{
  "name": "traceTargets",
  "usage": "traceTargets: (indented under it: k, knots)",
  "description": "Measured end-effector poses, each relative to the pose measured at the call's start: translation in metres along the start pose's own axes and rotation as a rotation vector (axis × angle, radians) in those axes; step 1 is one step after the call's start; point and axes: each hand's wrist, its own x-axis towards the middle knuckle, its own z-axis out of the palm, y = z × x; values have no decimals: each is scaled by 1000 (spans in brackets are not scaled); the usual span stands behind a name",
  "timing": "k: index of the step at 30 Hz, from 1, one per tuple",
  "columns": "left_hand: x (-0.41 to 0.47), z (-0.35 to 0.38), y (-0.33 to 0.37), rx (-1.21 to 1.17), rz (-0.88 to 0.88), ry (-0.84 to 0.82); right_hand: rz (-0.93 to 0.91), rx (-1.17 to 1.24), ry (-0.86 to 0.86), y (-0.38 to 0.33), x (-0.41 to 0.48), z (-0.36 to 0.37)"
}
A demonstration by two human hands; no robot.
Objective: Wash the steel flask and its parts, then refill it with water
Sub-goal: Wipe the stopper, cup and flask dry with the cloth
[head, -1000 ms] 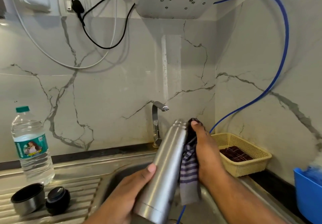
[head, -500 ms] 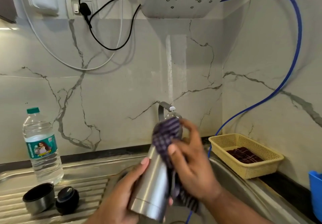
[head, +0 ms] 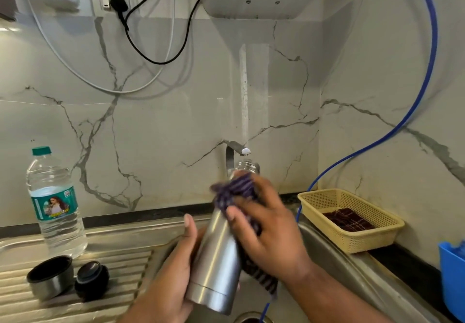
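Flask (head: 219, 259) tilted over sink (head: 339, 259), mouth twd 1 o'clock, just under tap (head: 232, 150); left hand (head: 173, 272) wraps its lower body; right hand (head: 269, 232) grips striped cloth (head: 234, 189) vs its neck; cup (head: 50, 277) & cap (head: 91, 280) at 8 o'clock.

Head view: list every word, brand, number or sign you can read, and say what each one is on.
No text is readable.
Plastic water bottle, green label: a yellow band of print and a small code square, both too blurred to read.
Steel flask in the left hand, checked cloth in the right hand: no print shows.
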Motion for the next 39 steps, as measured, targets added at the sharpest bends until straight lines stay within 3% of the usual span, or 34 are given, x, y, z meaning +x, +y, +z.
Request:
traceTargets:
  k: [2, 4, 8, 10, 12, 15, 17, 20, 22, 24, 28, 31, 33, 36, 39]
  knots:
    - [-1, 5, -1, 93, 24, -80, 121, 34, 152, 5, 4, -6]
    - [-2, 12, 0, 129, 118, -167, 102, -4, 140, 3, 4, -4]
    - [5, -10, -4, 52, 212, -115, -155, 63, -201, -18, -8, 14]
    - [6, -18, 1, 99, 248, -117, -251, -12, -266, -15, -8, 19]
    - [4, -19, 3, 317, 308, -60, -193, -35, -147, -2, -3, 15]
    - [3, -11, 6, 706, 370, -132, 35, -58, 166, 18, 5, 0]
    - [-1, -4, 7, 825, 395, -148, 92, -123, 201, 17, 4, -2]
    - [6, -11, 3, 843, 532, -92, -112, -119, -127, -7, -3, 7]
    - [10, -20, 4, 768, 518, -82, -259, -134, -290, -9, -5, 11]
    - [9, -23, 8, 842, 503, -118, -263, -124, -219, 0, 1, 8]
    - [1, -16, 8, 1049, 361, -13, -46, -109, 168, 27, 9, -14]
    - [-3, -3, 3, 1148, 308, 22, 29, -86, 200, 35, 11, -27]
    - [-3, -1, 3, 1120, 273, 39, -5, -32, 173, 34, 11, -26]
    - [-8, 0, 5, 874, 249, 24, 26, 152, 158, 29, 10, -14]
    - [-7, 1, 2, 432, 170, -5, 86, 316, 118, 19, 4, 1]
